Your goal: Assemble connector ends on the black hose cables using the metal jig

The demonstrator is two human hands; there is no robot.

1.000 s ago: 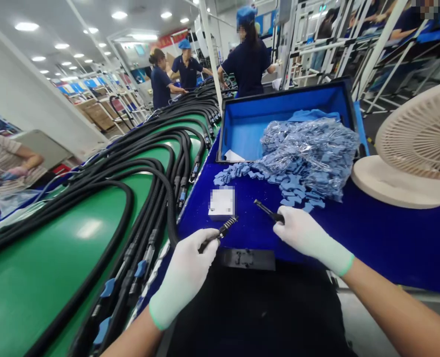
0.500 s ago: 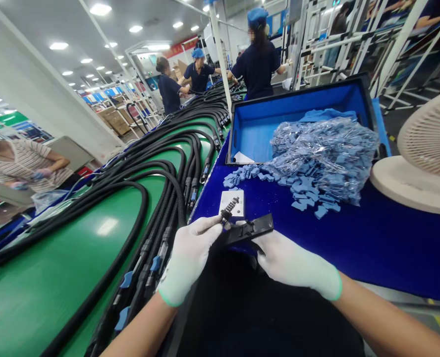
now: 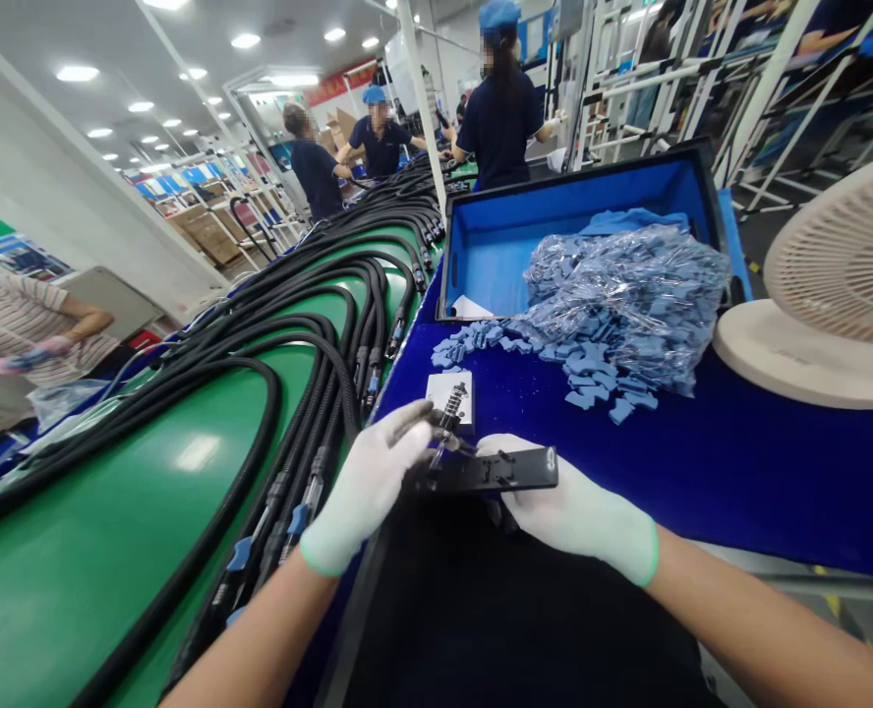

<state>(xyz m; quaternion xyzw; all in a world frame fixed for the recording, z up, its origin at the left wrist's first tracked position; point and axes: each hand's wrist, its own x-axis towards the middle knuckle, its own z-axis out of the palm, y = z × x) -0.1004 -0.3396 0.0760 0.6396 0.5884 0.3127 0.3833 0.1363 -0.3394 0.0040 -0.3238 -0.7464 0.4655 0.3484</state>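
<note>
My left hand (image 3: 370, 482), in a white glove, pinches a small dark rod with a coil spring (image 3: 453, 405) that points up and away. The lower end of the rod meets the left end of a long flat black plastic part (image 3: 506, 470); whether they are joined I cannot make out. Wrapped around that black part from below and behind is my gloved right hand (image 3: 576, 506), its fingertips partly hidden. Just beyond the spring lies a white block (image 3: 466, 393) on the blue table.
Blue clips (image 3: 591, 379) lie loose before a plastic bag of them (image 3: 628, 295), by a blue crate (image 3: 485, 265). A beige fan (image 3: 797, 364) stands right. Black hoses (image 3: 260, 374) cover the green belt (image 3: 186, 511) at left. Several people work beyond.
The black part has turned to lie more level, its face more toward me. The spring rod now stands steeper. My view has shifted slightly, moving the scene left.
</note>
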